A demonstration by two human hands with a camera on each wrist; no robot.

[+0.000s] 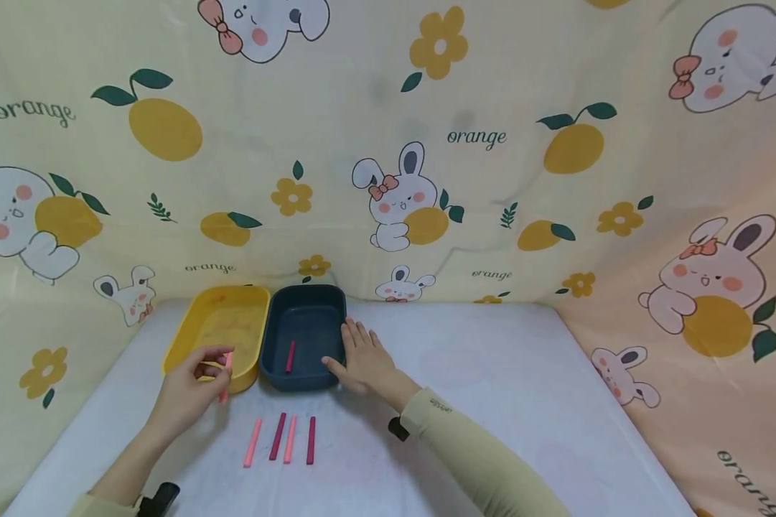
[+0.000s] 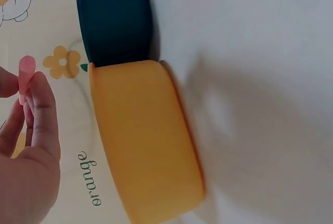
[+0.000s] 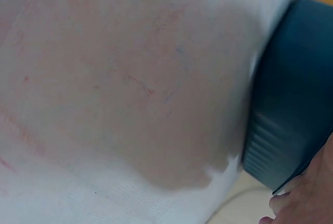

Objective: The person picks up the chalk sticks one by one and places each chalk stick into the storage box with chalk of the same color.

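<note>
My left hand [image 1: 194, 389] pinches a pink stick [image 1: 229, 360] between thumb and fingers, over the near left part of the yellow bin [image 1: 248, 375]. In the left wrist view the pink stick [image 2: 27, 72] stands upright in the fingertips, beyond the yellow bin's side. Against the right edge of the dark blue bin [image 1: 304, 383] rests my right hand [image 1: 370, 365], its fingers straight and thumb toward the near corner. A dark red stick [image 1: 290, 357] lies inside the dark blue bin. The right wrist view shows that hand [image 3: 307, 198] at the bin's rim, partly cut off.
In front of the bins several sticks lie in a loose row: a pink one [image 1: 253, 443], a dark red one [image 1: 278, 436], another pink one [image 1: 289, 439] and another dark red one [image 1: 311, 440]. The two bins stand side by side on a white tabletop [image 1: 478, 402], before a printed cloth [image 1: 336, 129].
</note>
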